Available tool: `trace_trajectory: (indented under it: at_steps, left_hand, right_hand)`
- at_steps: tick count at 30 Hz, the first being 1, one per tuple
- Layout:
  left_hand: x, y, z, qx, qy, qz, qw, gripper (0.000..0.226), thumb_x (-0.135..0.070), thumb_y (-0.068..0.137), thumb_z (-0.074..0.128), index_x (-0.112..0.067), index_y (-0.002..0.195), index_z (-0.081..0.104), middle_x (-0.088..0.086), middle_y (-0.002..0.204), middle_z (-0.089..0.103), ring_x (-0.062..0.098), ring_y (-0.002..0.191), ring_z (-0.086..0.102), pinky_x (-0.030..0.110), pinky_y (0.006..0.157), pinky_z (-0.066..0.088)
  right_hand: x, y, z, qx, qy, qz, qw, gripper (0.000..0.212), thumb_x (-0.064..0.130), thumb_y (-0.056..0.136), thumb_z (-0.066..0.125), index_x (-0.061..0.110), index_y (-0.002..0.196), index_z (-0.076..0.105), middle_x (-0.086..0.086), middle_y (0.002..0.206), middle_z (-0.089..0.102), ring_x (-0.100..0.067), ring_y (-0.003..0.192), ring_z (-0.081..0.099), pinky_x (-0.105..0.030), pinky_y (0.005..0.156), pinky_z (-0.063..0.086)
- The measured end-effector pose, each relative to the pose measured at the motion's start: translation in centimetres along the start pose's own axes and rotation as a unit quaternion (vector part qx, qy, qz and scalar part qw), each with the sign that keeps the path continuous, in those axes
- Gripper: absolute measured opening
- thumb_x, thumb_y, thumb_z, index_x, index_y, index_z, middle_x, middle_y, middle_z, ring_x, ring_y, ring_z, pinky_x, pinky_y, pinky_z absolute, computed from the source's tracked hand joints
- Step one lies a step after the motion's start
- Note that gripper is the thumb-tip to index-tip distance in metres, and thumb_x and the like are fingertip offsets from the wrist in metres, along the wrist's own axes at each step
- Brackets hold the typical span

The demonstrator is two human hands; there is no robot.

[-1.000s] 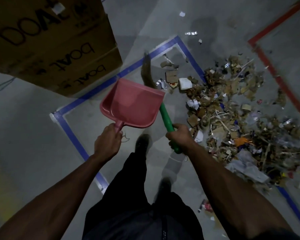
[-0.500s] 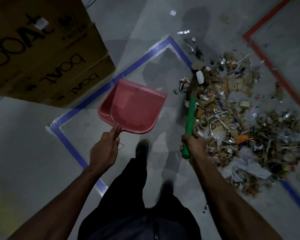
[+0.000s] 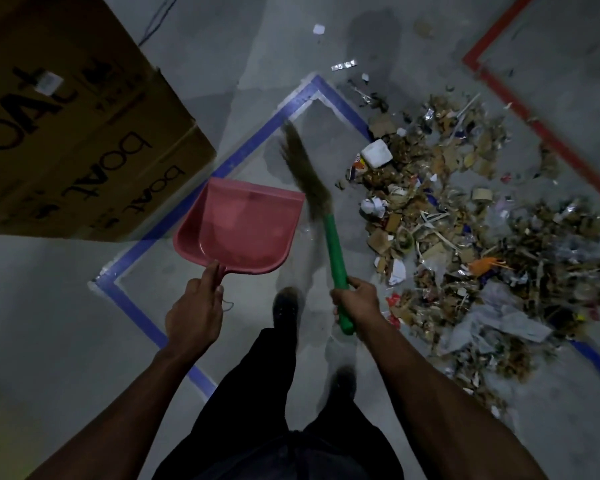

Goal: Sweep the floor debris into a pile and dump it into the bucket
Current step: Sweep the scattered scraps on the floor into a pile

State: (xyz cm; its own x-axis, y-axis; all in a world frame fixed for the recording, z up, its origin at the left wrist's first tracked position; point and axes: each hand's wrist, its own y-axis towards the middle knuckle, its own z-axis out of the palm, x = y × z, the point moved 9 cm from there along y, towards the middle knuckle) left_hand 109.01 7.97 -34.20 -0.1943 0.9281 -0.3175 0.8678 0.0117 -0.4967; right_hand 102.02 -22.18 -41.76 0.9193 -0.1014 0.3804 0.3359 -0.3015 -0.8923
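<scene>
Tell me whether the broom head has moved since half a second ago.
Yes. The broom head swung left, away from the debris pile, toward the blue tape corner.

Dustpan sits left of broom, debris pile to the right, cardboard box far left.

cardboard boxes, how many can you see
2, stacked at the upper left: the upper box sits on the lower box, beside the blue floor tape. More may lie out of frame.
</scene>
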Motion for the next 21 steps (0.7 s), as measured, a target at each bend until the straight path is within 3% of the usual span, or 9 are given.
trace_trajectory:
  at_steps: [6, 10, 16, 21]
  left_hand:
    - [0.2, 0.5, 1.0, 0.024, 0.009, 0.011, 1.0, 0.047, -0.036, 0.102, 0.031, -0.033, 0.147, 0.021, 0.012, 0.109, 0.056, 0.033, 0.089, 0.059, 0.04, 0.071, 0.047]
    - [0.7, 0.6, 1.3, 0.035, 0.009, 0.007, 0.999, 0.044, -0.029, 0.101, 0.033, -0.029, 0.144, 0.024, 0.011, 0.095, 0.054, 0.034, 0.082, 0.057, 0.041, 0.071, 0.044]
    - [1.2, 0.7, 1.3, 0.053, 0.055, 0.001, 0.997, 0.036, -0.027, 0.1, 0.034, -0.025, 0.136, 0.03, 0.015, 0.093, 0.054, 0.037, 0.078, 0.056, 0.043, 0.07, 0.046]
    - [1.7, 0.7, 1.7, 0.08, 0.105, 0.003, 0.991, 0.037, -0.026, 0.098, 0.035, -0.019, 0.134, 0.033, 0.02, 0.095, 0.055, 0.042, 0.08, 0.057, 0.045, 0.071, 0.046]
  right_hand:
    - [1.3, 3.5, -7.8, -0.084, 0.114, 0.022, 0.99, 0.025, -0.01, 0.086, 0.053, -0.001, 0.11, 0.055, -0.015, 0.059, 0.048, -0.016, 0.031, 0.045, -0.021, 0.034, 0.038]
    - [1.7, 1.2, -9.2, -0.103, 0.161, -0.002, 0.982, 0.031, -0.011, 0.086, 0.052, -0.004, 0.116, 0.055, -0.014, 0.06, 0.048, -0.015, 0.031, 0.044, -0.021, 0.033, 0.037]
    - [-1.0, -5.3, -6.4, -0.081, 0.126, -0.029, 0.988, 0.052, -0.012, 0.083, 0.057, 0.008, 0.131, 0.055, -0.014, 0.056, 0.053, -0.019, 0.033, 0.045, -0.023, 0.035, 0.038]
    - [-4.9, -8.8, -2.9, 0.0, 0.046, 0.002, 0.999, 0.066, -0.007, 0.082, 0.061, 0.015, 0.142, 0.047, -0.016, 0.064, 0.059, -0.022, 0.039, 0.049, -0.024, 0.039, 0.039]
